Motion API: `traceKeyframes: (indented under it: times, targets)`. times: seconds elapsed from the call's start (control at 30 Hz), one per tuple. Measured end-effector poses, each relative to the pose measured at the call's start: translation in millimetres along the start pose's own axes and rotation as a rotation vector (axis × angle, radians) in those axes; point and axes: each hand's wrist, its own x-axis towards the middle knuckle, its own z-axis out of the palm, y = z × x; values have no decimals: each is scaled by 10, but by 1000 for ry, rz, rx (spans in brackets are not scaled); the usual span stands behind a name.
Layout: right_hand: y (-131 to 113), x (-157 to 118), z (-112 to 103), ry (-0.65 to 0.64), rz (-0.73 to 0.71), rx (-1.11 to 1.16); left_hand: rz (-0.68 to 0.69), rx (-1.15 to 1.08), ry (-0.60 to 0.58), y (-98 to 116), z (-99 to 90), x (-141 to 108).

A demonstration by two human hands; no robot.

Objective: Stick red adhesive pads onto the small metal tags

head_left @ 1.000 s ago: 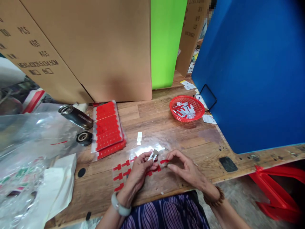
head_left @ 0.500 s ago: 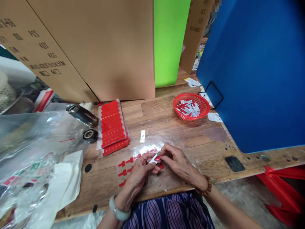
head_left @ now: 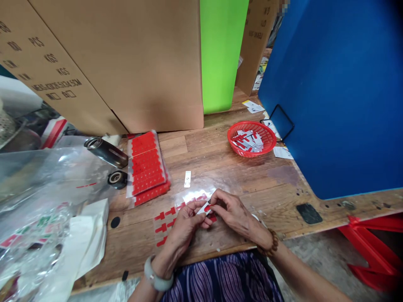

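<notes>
Between the fingertips of my left hand point(head_left: 184, 224) is a small white and grey plate point(head_left: 203, 209), tilted over the table. My right hand point(head_left: 234, 214) pinches a red sticker point(head_left: 207, 207) lying against that plate; its fingers hide part of both. Beneath my hands a clear sheet bears several red T-shaped stickers point(head_left: 160, 217), partly covered by my left hand. A single loose plate point(head_left: 187, 179) lies flat on the wood just beyond the sheet.
At the right a red basket point(head_left: 267, 135) holds many plates with red stickers. Bundled red sticker sheets point(head_left: 147, 163), a dark flask point(head_left: 108, 153) and its cap point(head_left: 117, 179) sit left. Cardboard point(head_left: 151, 63) and a blue panel point(head_left: 340, 105) stand behind. Plastic bags point(head_left: 37, 235) cover the left.
The whole view shifts slightly as the camera turns. Both hands stay together around the plate, with the right fingertips still at the red sticker; little else differs.
</notes>
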Motion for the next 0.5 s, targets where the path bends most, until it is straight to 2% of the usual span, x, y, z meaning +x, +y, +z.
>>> traceKeyframes:
  times: [0.5]
  targets:
    - [-6, 3, 2, 2, -20, -33, -10, -19, 7, -17, -19, 6]
